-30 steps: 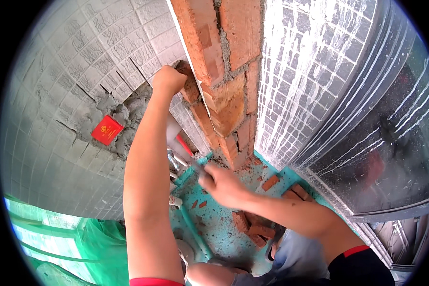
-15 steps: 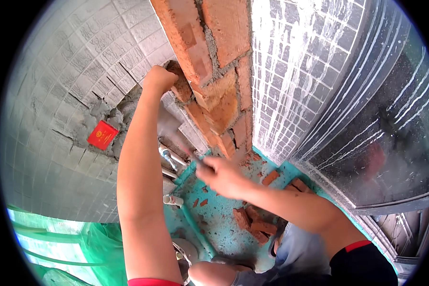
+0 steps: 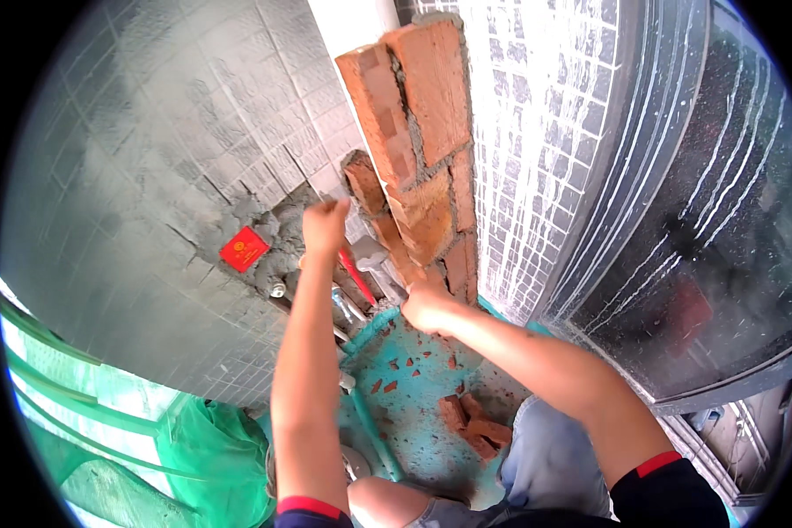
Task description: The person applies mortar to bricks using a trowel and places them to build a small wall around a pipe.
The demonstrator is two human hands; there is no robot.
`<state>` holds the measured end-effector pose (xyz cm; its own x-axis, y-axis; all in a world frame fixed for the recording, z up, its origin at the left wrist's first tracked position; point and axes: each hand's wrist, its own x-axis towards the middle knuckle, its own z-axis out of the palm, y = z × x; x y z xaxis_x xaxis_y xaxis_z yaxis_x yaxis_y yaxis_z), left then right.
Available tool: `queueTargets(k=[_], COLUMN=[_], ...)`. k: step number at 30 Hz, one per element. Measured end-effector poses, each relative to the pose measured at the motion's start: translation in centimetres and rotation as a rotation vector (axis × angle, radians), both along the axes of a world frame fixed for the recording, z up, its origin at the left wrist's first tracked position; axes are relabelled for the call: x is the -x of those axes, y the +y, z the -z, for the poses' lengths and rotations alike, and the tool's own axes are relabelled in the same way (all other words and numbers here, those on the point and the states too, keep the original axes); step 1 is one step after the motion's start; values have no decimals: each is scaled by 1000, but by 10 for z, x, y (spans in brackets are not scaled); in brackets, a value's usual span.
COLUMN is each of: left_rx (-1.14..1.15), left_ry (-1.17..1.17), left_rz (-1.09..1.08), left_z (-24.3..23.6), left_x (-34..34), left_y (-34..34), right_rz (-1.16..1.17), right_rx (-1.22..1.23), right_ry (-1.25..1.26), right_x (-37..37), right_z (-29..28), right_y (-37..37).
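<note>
My right hand [image 3: 427,305] is closed round the handle of a trowel [image 3: 374,255], whose grey blade points up and left along the low brickwork. My left hand [image 3: 326,229] is curled into a fist in front of the broken wall section; what it holds, if anything, is hidden. Just above and right of it, a half brick [image 3: 361,180] tops a narrow stack beside a white upright edge. The taller brick column [image 3: 436,97], with grey mortar joints, rises to the right. Between my hands a slim red strip [image 3: 358,280] slants down; its kind is unclear.
A red booklet [image 3: 244,249] rests against the broken grey tiled wall [image 3: 150,176]. Loose bricks [image 3: 475,427] and fragments lie on the teal floor [image 3: 392,352] by my knees. Pipe fittings [image 3: 343,304] stand low at the wall. Green netting [image 3: 211,458] hangs lower left; a dark window [image 3: 704,255] is right.
My left hand has come off the half brick and moved lower. The trowel in my right hand has shifted right, close to the low brickwork. The view has tilted, showing the column's top.
</note>
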<state>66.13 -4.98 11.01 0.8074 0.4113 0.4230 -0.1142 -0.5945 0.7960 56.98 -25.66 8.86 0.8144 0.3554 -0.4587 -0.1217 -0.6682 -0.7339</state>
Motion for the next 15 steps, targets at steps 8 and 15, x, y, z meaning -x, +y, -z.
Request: queueTargets(k=[8,15], left_rx=[602,622], left_ry=[201,234], left_rz=[-5,14], left_z=[44,81], left_x=[251,295], left_y=[-70,-59], right_rz=[-10,-1], right_rx=[4,218], right_ry=[-102,-217], right_x=[-29,-15], right_z=[-16,-73], right_y=[12,29])
